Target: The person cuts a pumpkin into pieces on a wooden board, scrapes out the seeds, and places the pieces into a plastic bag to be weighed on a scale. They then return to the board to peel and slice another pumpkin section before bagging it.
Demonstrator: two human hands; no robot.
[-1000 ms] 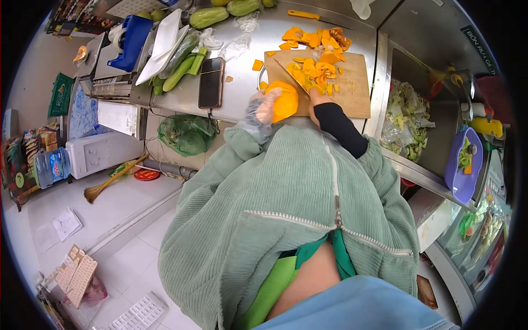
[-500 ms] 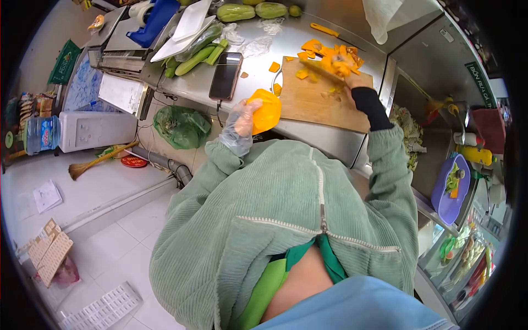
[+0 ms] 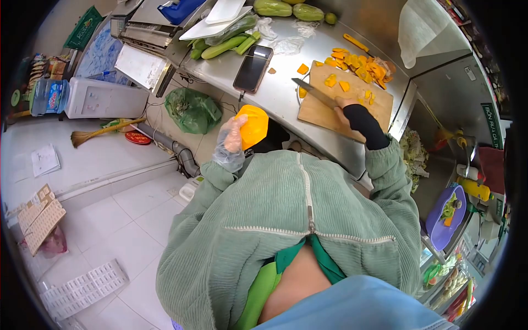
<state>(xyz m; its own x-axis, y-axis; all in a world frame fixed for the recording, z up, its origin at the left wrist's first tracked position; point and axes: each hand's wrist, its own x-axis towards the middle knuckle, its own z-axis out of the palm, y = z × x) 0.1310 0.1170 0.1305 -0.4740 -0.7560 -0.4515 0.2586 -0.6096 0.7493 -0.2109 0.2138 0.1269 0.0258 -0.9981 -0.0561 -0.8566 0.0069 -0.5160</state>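
Note:
My left hand, in a clear plastic glove, grips a large orange piece of pumpkin in front of the counter's edge. In my right hand is a kitchen knife, its blade pointing left over the wooden cutting board. Several small cut pieces of pumpkin lie on the board around the blade. Beyond them, a heap of pumpkin peelings and scraps covers the board's far edge and the steel behind it.
A yellow-handled knife lies behind the heap. Left of the board are a phone, green vegetables and white trays. Large green squashes sit at the back. A purple basin stands at the right, beyond the sink.
The knife has come away from the heap toward me, now over the board's left part. Scraps sit farther back on the board. My left hand still holds the pumpkin; the whole view has shifted.

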